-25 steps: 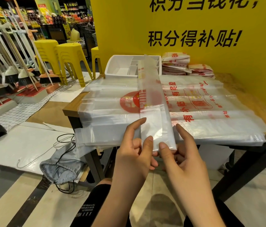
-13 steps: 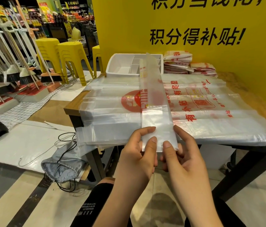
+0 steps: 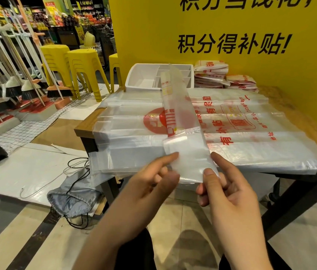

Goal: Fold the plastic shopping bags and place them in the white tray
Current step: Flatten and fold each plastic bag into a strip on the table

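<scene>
As fingers (image 3: 209,173) pinch, bag strip (image 3: 183,121) — pointing away

The wooden table (image 3: 279,97) bears flat plastic bags (image 3: 251,152), a white tray (image 3: 134,82) and folded bag piles (image 3: 211,75).

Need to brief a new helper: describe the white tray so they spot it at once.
Find the big yellow wall with black lettering; a wooden table stands before it. At the table's far edge, left of the stacks of folded red-printed bags, sits the white tray. It is the only rigid thing there, split into compartments.
</scene>
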Available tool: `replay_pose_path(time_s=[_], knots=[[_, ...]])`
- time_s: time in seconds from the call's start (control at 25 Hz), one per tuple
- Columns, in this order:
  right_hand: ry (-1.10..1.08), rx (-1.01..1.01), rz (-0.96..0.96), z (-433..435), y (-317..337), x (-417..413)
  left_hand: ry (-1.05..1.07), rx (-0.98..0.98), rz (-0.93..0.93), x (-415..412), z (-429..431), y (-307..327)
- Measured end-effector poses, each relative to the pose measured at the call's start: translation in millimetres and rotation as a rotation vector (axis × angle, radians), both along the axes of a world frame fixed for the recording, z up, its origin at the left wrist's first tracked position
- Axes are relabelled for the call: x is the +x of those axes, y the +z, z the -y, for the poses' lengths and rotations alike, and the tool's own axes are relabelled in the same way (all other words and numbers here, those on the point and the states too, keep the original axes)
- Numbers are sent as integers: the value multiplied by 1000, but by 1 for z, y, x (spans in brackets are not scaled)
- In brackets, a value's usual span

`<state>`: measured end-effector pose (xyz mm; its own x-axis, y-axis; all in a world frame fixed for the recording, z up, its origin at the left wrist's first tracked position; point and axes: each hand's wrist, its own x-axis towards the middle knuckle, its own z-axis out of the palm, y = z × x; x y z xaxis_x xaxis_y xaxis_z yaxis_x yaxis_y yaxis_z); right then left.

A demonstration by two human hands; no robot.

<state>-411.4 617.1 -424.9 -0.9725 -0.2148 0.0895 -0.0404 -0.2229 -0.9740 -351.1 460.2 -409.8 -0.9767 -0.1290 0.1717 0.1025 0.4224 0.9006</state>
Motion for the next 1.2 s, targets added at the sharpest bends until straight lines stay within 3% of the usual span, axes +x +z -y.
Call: replay_pose_path(time_s=[0.12,0.24,0.48,0.68,0.76,0.92,1.0,1.2], knots=[[-6,-39,30,-3,5,1,25,-475,-83,1,34,3],[-10,-47,49,0,6,3,67,-710,-194,-36,37,8],[25,-39,77,1,14,4,-49,-789,-321,-84,45,-3],[110,99,39,-10,14,1,-92,-799,-374,-89,48,-2],[224,240,-81,-26,23,-7,-94,-764,-371,-89,51,-3],[151,1032,-748,-47,45,-53,-80,-668,-329,-89,56,1],[142,1066,-971,-31,50,-80,-84,-614,-320,-90,56,5],[215,1005,-1040,-1,41,-117,-87,-482,-307,-87,48,16]])
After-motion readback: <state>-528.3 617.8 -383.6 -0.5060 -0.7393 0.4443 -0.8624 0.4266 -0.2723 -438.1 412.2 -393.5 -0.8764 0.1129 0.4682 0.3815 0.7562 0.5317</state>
